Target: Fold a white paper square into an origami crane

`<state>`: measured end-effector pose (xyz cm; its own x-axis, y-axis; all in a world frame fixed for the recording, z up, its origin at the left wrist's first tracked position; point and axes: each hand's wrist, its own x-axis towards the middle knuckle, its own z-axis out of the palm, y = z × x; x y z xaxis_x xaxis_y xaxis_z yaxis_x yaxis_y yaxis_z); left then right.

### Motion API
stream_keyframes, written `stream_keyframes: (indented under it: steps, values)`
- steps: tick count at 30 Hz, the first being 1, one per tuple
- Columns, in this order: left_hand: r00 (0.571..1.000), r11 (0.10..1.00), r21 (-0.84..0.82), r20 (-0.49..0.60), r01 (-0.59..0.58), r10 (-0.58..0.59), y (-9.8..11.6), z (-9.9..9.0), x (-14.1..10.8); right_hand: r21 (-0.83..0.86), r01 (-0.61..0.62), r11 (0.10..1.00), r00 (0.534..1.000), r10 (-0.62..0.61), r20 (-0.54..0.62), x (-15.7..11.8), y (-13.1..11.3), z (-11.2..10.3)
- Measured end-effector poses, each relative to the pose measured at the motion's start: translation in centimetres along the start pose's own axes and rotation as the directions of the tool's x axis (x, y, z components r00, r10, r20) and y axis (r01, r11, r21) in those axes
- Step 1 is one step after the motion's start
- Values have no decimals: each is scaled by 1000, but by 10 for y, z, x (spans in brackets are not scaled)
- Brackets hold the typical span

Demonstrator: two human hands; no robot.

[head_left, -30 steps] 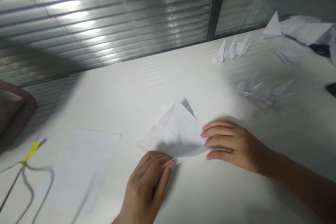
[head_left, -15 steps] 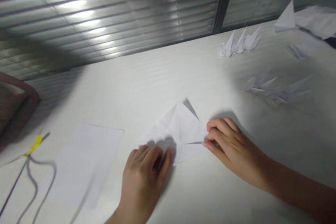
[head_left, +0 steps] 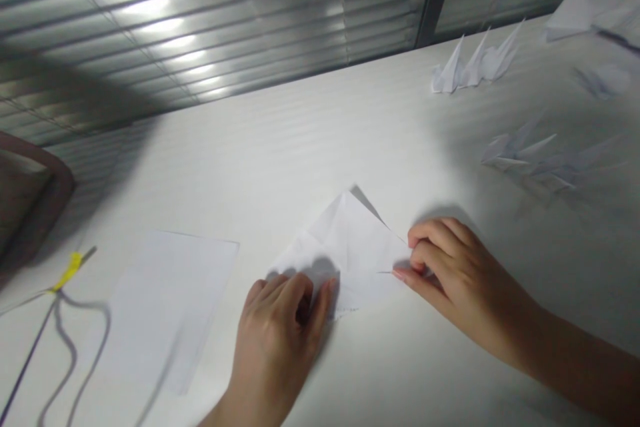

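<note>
A partly folded sheet of white paper (head_left: 363,247) with visible creases lies on the table between my hands, one corner pointing away from me. My left hand (head_left: 280,333) rests on its near left part, fingers curled and closed against the sheet; the fingertips are partly hidden. At the right corner, my right hand (head_left: 447,270) pinches the paper between thumb and bent fingers. A short dark fold line runs inward from the right thumb. The near edge of the sheet looks slightly ragged beside my left thumb.
White sheets (head_left: 170,307) lie at the left, near grey cords with a yellow tie (head_left: 70,271). Folded paper cranes (head_left: 475,67) stand at the back right, with more cranes (head_left: 520,150) nearer. A folded paper triangle (head_left: 573,10) stands behind them. Window blinds (head_left: 250,13) border the table.
My right hand has shifted slightly right with the paper's corner. The dark gap along the fold has shortened, and the paper's near part lies flatter. The view has shifted a little.
</note>
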<state>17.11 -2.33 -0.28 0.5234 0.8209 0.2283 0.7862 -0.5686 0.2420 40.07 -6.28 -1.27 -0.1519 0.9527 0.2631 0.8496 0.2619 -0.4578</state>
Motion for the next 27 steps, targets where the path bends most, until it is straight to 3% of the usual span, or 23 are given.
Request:
stream_keyframes:
  steps: [17, 21, 24, 27]
  values:
    - [1000, 999, 39, 2, -24, 24, -2, 2, 0, -62, 27, 998, 999, -30, -46, 4, 0, 0]
    - [997, 998, 58, -76, -3, 7, 0, 2, -4, -34, -21, 999, 999, 20, -35, 5, -1, 0]
    - [982, 977, 148, -90, -151, 166, 4, 0, -6, -28, -41, 999, 999, 40, -22, 4, -2, -1]
    - [899, 892, 114, 41, -437, 436, 7, -4, -1, -50, -29, 998, 1000, 28, -13, 4, -2, -1]
